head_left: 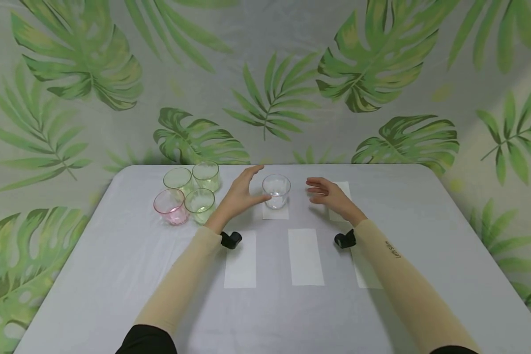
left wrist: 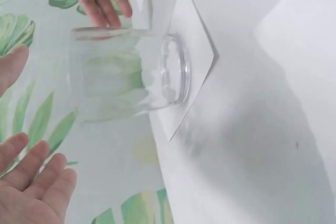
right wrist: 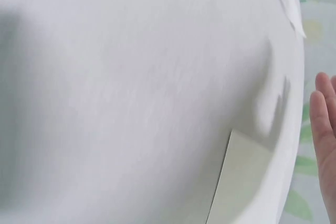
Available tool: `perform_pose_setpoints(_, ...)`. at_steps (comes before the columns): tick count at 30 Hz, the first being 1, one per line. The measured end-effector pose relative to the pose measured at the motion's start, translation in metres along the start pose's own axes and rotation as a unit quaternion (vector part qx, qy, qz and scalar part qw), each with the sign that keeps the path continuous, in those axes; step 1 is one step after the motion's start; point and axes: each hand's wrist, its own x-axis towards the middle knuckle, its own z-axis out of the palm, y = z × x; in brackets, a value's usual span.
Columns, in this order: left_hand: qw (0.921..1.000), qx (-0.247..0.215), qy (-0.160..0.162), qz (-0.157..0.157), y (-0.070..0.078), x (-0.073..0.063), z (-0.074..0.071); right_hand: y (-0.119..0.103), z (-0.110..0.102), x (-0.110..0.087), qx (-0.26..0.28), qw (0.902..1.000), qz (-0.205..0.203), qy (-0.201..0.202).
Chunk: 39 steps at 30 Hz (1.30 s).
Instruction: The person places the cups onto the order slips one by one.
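Note:
A clear glass cup point(head_left: 276, 191) stands upright on a white paper strip point(head_left: 275, 212) near the back of the table. Just left of it is my left hand point(head_left: 240, 195), thumb and fingers spread apart with nothing between them. In the left wrist view the glass point(left wrist: 121, 74) shows a gap from the left fingers point(left wrist: 37, 174). My right hand point(head_left: 332, 197) hovers to the right of the glass, over another paper strip, its fingers loosely extended and holding nothing. The right wrist view catches only part of that hand point(right wrist: 326, 129).
Left of my left hand stand a pink-tinted glass point(head_left: 171, 207) and several green- or yellow-tinted glasses point(head_left: 200, 206), grouped closely. More white paper strips point(head_left: 307, 256) lie in a front row, one partly under my right forearm. Leaf-patterned cloth point(head_left: 274, 98) hangs behind the table.

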Motion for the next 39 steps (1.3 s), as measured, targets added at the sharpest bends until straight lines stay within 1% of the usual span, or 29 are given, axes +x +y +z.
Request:
perform_pose_setpoints(2,1.0000,-0.002,0.003,0.008,0.001,-0.005,-0.007,0.003,-0.006,-0.004,-0.004,1.0000,-0.002,0.000)
perform_pose_setpoints(5,0.9999,-0.005,0.000,0.012,0.002,-0.012,-0.018,0.006,-0.014,-0.009,-0.005,1.0000,-0.005,0.001)
perform_pose_setpoints(10,0.9998,-0.016,-0.007,0.008,0.000,-0.023,-0.036,0.012,-0.026,-0.017,-0.007,0.9999,-0.005,0.006)
perform_pose_setpoints(16,0.9999,-0.011,-0.009,0.001,-0.007,-0.037,-0.055,0.016,-0.037,-0.027,-0.018,0.9997,-0.010,0.016)
perform_pose_setpoints(19,0.9998,-0.003,-0.012,-0.015,-0.011,-0.044,-0.065,0.018,-0.042,-0.031,-0.016,0.9995,-0.009,0.024)
perform_pose_setpoints(22,0.9991,0.003,-0.015,-0.039,-0.016,-0.052,-0.074,0.019,-0.047,-0.035,-0.017,0.9994,-0.005,0.029)
perform_pose_setpoints(27,0.9968,0.012,-0.027,-0.074,-0.024,-0.064,-0.088,0.022,-0.055,-0.041,-0.019,0.9992,0.003,0.036)
perform_pose_setpoints(31,0.9947,0.016,-0.037,-0.095,-0.029,-0.072,-0.097,0.023,-0.060,-0.047,-0.017,0.9989,0.006,0.044)
perform_pose_setpoints(35,0.9936,0.024,-0.045,-0.101,-0.035,-0.077,-0.103,0.026,-0.064,-0.051,-0.024,0.9984,0.005,0.051)
perform_pose_setpoints(39,0.9924,0.038,-0.058,-0.102,-0.038,-0.080,-0.107,0.031,-0.068,-0.053,-0.034,0.9980,0.007,0.053)
